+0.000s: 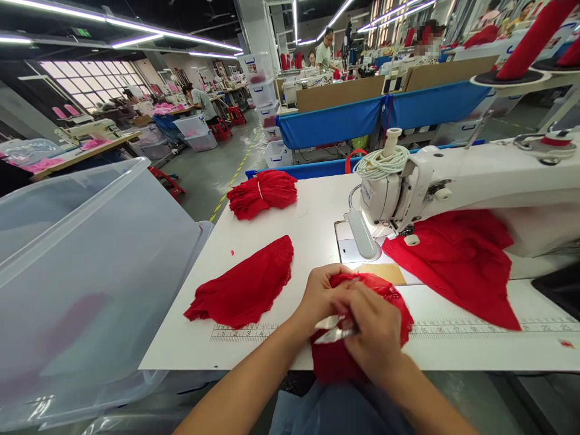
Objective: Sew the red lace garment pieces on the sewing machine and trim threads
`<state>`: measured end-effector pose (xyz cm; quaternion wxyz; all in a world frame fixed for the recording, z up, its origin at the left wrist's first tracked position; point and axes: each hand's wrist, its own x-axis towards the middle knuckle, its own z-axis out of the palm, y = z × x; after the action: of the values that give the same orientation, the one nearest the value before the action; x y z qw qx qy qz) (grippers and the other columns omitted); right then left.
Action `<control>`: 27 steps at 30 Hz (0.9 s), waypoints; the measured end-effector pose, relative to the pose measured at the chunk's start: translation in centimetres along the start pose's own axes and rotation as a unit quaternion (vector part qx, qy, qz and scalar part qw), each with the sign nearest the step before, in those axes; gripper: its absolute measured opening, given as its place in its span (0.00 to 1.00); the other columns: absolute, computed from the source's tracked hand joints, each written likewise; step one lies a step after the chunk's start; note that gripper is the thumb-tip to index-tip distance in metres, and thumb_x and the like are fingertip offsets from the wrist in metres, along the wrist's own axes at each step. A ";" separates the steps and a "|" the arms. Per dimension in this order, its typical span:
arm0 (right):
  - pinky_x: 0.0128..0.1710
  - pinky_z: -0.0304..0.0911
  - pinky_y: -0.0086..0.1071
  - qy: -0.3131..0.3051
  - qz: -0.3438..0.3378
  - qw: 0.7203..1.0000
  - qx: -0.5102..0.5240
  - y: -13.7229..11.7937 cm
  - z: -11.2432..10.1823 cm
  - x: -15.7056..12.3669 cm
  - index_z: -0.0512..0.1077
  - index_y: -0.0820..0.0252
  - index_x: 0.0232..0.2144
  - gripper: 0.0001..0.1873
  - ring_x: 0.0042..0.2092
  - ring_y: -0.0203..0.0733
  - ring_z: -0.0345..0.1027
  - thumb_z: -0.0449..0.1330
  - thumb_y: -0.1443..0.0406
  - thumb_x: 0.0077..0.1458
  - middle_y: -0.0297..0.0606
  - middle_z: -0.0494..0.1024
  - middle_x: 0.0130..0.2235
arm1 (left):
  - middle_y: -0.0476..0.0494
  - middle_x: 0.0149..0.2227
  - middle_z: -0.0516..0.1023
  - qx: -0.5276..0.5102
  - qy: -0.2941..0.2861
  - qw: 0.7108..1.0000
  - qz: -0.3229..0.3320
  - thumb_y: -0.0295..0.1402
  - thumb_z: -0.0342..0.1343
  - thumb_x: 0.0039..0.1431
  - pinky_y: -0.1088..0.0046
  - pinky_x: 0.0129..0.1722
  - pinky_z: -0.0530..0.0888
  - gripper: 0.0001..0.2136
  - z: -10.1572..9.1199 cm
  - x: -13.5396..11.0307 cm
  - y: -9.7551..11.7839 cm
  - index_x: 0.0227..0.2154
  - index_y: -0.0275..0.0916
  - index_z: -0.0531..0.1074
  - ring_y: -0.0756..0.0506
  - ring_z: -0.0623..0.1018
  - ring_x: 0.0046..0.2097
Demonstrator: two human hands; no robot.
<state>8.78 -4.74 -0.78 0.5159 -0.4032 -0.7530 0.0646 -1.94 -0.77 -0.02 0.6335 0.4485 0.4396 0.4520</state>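
My left hand (319, 299) is closed on a piece of red lace-edged fabric (335, 359) at the table's front edge, just in front of the sewing machine (385, 193). Close against it, my right hand (374, 329) is closed around a pair of thread snips (334, 329), their pale blades pointing left. Its fingertips meet the fabric too, but motion blur hides the exact grip. Part of the cloth hangs over the edge toward my lap. Another red fabric piece (462, 260) lies beside the needle area, and a folded red piece (247, 284) rests to the left.
A tied bundle of red fabric (263, 193) sits at the table's far left. Printed ruler marks (453, 329) run along the white table (181, 356). Left of it stands a large clear plastic bin (104, 260). Red thread cones (534, 42) rise at upper right; people work at machines beyond.
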 end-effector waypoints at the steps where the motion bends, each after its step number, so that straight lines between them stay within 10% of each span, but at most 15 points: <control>1: 0.23 0.55 0.29 0.005 -0.016 1.000 0.013 -0.6 0.4 -0.2 0.67 0.58 0.25 0.13 0.24 0.36 0.59 0.49 0.79 0.41 0.32 0.67 0.22 | 0.52 0.20 0.70 -0.017 0.007 1.000 -0.002 0.39 0.72 0.33 0.76 0.26 0.62 0.16 0.1 0.1 0.0 0.21 0.34 0.74 0.53 0.66 0.24; 8: 0.23 0.58 0.27 -0.016 0.038 0.992 0.118 -1.7 0.0 -1.6 0.68 0.59 0.30 0.07 0.24 0.34 0.63 0.52 0.71 0.59 0.33 0.71 0.24 | 0.49 0.23 0.75 -0.011 0.048 0.999 -0.014 0.42 0.72 0.34 0.76 0.30 0.67 0.17 0.1 0.2 0.3 0.23 0.34 0.76 0.52 0.70 0.27; 14: 0.29 0.67 0.28 -0.057 0.224 0.973 0.001 1.4 -3.6 -2.2 0.72 0.54 0.37 0.11 0.31 0.39 0.74 0.57 0.55 0.58 0.33 0.80 0.33 | 0.47 0.27 0.78 -0.055 0.028 0.997 -0.037 0.40 0.71 0.40 0.75 0.34 0.69 0.15 0.0 -0.3 0.4 0.27 0.34 0.77 0.50 0.74 0.31; 27: 0.28 0.64 0.30 -0.078 0.210 0.969 -0.100 3.9 -3.1 -3.0 0.76 0.54 0.42 0.19 0.32 0.40 0.73 0.51 0.51 0.62 0.36 0.80 0.33 | 0.45 0.29 0.80 -0.067 -0.008 0.997 -0.035 0.40 0.69 0.44 0.74 0.37 0.70 0.14 0.0 -0.5 0.2 0.30 0.34 0.80 0.48 0.76 0.34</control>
<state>13.88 -5.10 -3.53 0.3878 -0.5958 -0.6917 0.1275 -2.12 -1.23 0.28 0.6812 0.3930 0.4188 0.4539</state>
